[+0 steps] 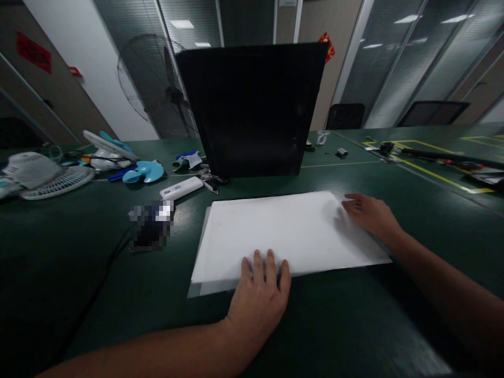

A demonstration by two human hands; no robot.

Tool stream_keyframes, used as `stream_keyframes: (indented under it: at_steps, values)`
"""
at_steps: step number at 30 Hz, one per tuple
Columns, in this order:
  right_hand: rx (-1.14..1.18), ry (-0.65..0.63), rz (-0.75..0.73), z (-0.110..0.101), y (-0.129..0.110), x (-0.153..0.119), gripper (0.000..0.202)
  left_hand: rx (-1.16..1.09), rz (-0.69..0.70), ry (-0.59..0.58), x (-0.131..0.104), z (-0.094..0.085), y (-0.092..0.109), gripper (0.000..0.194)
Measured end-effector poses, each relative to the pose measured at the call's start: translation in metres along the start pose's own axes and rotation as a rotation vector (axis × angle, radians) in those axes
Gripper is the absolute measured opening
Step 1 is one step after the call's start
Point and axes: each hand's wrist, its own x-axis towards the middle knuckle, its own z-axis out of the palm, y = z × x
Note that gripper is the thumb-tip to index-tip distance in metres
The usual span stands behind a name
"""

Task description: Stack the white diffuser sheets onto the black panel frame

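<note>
A stack of white paper sheets (283,233) lies flat on the dark green table (79,273) in front of me. My left hand (262,294) rests palm down on the near edge of the sheets, fingers spread and pressing on the paper. My right hand (368,215) lies flat on the far right corner of the sheets, fingers extended. Neither hand grips anything. A lower sheet sticks out slightly at the left and near edges.
A tall black panel (252,110) stands upright just behind the paper. Left of it lie a white device (181,188), a blue fan blade (144,172), white fan grilles (59,182) and a cable (98,289). Small parts and yellow floor-style tape lines (433,176) sit at far right.
</note>
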Motion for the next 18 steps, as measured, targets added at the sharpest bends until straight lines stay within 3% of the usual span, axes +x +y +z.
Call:
stream_keyframes:
  at_steps: [5,18]
  values:
    - [-0.044,-0.025,0.033,-0.005,-0.016,-0.009,0.055,0.013,-0.018,0.015,0.000,0.000,0.000,0.043]
    - [-0.253,-0.070,0.019,0.001,-0.037,-0.027,0.077,-0.002,0.018,-0.133,0.003,-0.002,-0.002,0.053]
